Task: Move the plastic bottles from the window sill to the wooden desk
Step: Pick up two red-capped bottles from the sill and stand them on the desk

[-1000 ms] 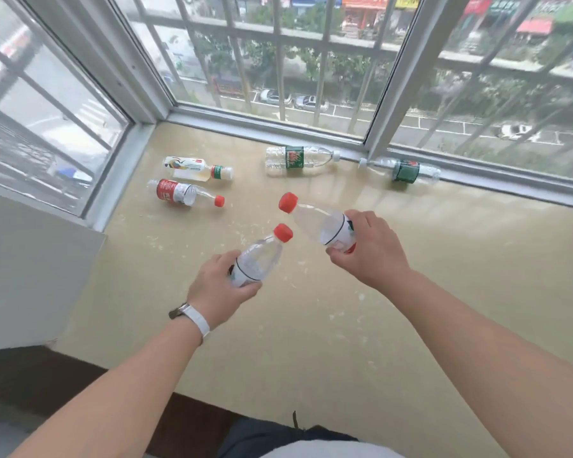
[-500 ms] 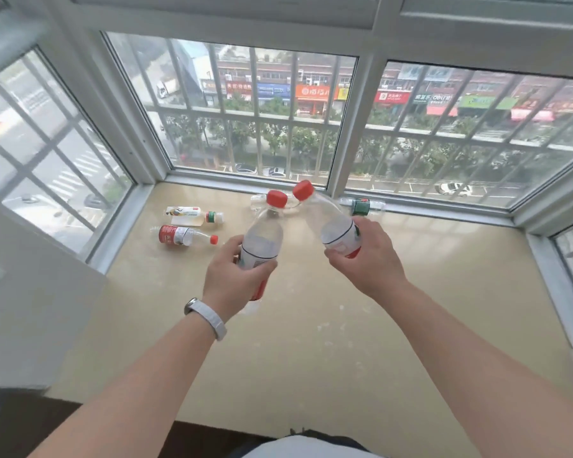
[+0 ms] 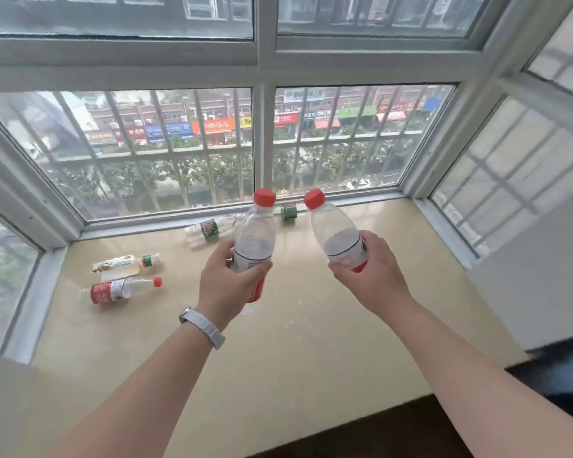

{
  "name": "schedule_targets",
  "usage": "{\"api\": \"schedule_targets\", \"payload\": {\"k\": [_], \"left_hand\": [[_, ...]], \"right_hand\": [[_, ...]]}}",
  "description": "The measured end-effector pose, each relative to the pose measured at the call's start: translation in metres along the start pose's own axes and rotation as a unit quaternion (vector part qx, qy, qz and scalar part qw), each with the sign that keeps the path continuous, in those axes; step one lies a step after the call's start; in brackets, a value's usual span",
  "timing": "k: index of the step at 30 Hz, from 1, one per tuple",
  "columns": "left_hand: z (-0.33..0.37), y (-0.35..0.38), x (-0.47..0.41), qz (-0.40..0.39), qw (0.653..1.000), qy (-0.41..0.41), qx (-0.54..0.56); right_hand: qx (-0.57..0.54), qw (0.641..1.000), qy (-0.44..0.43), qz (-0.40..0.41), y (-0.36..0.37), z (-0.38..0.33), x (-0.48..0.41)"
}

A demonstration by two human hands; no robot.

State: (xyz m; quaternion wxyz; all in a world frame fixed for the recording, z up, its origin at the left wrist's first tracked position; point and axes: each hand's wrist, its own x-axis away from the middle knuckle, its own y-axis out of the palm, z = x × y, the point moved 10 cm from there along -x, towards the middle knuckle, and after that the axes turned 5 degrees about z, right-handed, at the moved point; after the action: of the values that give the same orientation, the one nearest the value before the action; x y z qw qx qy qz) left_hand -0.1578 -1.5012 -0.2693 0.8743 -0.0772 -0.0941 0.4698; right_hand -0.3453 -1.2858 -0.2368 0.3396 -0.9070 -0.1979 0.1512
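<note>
My left hand [image 3: 227,285] grips a clear plastic bottle with a red cap [image 3: 257,233], held nearly upright above the beige window sill [image 3: 311,342]. My right hand [image 3: 371,276] grips a second red-capped clear bottle [image 3: 334,233], tilted to the left. Lying on the sill are a red-labelled bottle [image 3: 119,290] and a yellow-labelled bottle [image 3: 126,263] at the left. Two green-labelled bottles, one [image 3: 209,229] and another [image 3: 289,212], lie by the window frame, partly hidden behind the held bottles. The wooden desk is not in view.
Barred window panes [image 3: 212,150] enclose the sill on three sides. A white wall [image 3: 543,282] stands at the right, another at the lower left. A dark floor strip [image 3: 377,434] runs below the sill's front edge.
Both hands have lifted their bottles higher and turned them more upright, and moved slightly apart. My view has tilted up and shifted, showing more of the window.
</note>
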Motion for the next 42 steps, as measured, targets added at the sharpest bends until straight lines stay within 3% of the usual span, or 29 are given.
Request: {"api": "schedule_targets", "payload": {"k": [9, 20, 32, 42], "left_hand": [[0.041, 0.099, 0.031, -0.093, 0.994, 0.052, -0.026], [0.118, 0.315, 0.120, -0.231, 0.963, 0.124, -0.067], [0.180, 0.546, 0.273, -0.395, 0.886, 0.231, -0.080], [0.209, 0.660, 0.428, -0.542, 0.789, 0.285, -0.052]], "right_hand": [[-0.003, 0.991, 0.082, 0.102, -0.105, 0.076, 0.036], [0.002, 0.959, 0.149, 0.243, -0.280, 0.210, 0.083], [0.007, 0.886, 0.231, 0.403, -0.469, 0.348, 0.192], [0.040, 0.789, 0.294, 0.538, -0.570, 0.388, 0.336]]}}
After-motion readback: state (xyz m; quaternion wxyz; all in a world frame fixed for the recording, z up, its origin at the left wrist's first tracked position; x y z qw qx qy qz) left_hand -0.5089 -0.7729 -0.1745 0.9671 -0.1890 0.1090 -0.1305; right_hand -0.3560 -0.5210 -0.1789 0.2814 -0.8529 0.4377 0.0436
